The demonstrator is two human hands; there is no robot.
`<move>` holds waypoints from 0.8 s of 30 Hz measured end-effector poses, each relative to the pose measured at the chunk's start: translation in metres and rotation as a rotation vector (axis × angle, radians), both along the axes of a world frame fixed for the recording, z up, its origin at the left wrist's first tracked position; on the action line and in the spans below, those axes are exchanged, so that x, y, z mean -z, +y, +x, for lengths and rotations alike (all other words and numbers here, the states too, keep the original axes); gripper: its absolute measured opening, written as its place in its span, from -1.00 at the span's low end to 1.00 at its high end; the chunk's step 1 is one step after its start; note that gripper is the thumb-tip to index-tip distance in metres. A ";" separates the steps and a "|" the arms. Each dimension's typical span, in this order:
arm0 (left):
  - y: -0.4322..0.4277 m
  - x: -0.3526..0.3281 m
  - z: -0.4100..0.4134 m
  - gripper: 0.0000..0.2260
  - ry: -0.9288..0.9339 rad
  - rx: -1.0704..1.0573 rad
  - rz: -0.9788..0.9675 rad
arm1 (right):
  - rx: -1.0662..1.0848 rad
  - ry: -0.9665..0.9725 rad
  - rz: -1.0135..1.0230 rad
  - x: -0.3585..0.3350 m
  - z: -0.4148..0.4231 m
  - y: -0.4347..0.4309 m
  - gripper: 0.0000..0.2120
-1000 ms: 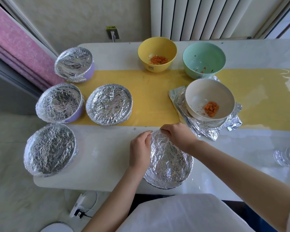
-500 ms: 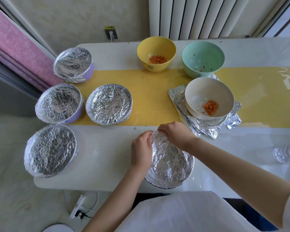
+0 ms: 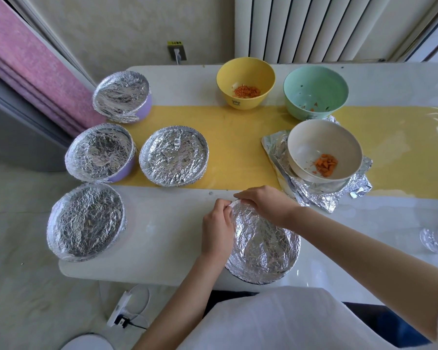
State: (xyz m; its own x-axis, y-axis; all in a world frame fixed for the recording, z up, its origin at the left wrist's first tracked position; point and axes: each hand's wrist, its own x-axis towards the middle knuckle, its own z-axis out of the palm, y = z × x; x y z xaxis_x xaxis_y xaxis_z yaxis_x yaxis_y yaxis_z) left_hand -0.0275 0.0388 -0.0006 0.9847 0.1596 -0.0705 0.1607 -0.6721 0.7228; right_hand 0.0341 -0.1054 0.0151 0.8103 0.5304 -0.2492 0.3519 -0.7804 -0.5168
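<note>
Foil-covered dish [image 3: 263, 248] sits at the 6 o'clock edge of the tabletop [image 3: 162, 231], and the step in hand looks like crimping its wrap. Left hand [image 3: 216, 227] pinches its rim at 10 o'clock, and right hand [image 3: 266, 202] curls over the rim at 12. The next move probably calls for pressing the wrap down around the rest of the rim, gently enough not to tear it.

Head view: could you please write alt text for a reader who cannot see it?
The left hand and right hand pinch the far rim of a foil-covered dish near the table edge. Four other foil-wrapped dishes sit to the left; a yellow bowl, green bowl and white bowl stand beyond.
</note>
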 end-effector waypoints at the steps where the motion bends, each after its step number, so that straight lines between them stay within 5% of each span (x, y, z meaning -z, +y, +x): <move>1: -0.001 -0.001 0.000 -0.89 0.002 -0.003 -0.003 | -0.009 0.013 -0.020 0.000 0.002 0.002 -0.73; 14: -0.002 -0.002 0.000 -0.88 -0.014 0.009 0.018 | -0.191 -0.112 -0.396 -0.020 0.001 0.022 -0.71; 19: -0.001 -0.003 0.001 -0.88 -0.016 0.055 0.057 | -0.140 -0.071 -0.314 -0.016 0.004 0.018 -0.74; 24: -0.004 -0.009 -0.008 -0.85 0.016 0.126 0.151 | 0.062 0.002 0.025 0.001 -0.002 -0.002 -0.73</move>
